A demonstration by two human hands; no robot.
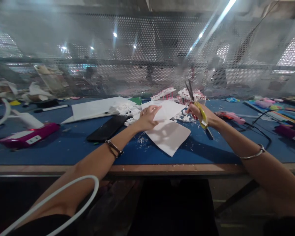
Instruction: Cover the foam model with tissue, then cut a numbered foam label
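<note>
My left hand (pixel 148 118) pinches the left side of a white sheet (pixel 170 108), held slightly above the table. A second white sheet (pixel 171 136) lies flat below it, with shadows across it. To the right, my right hand (pixel 198 113) is closed around a pair of scissors (pixel 203 118) with yellow handles. Their dark blades point up and away from me, apart from the paper. The fingertips of my right hand are close to the raised sheet's right corner; whether they touch it I cannot tell. White cut scraps (pixel 123 109) are piled behind my left hand.
A black phone-like slab (pixel 108 127) lies left of the sheets, before a larger white board (pixel 98 108). Red-and-white pieces (pixel 166 94) stand behind. Purple power strips (pixel 30 135) sit at both sides. A pink corded tool (pixel 232 117) is at right; a white cable (pixel 88 178) loops over my left arm.
</note>
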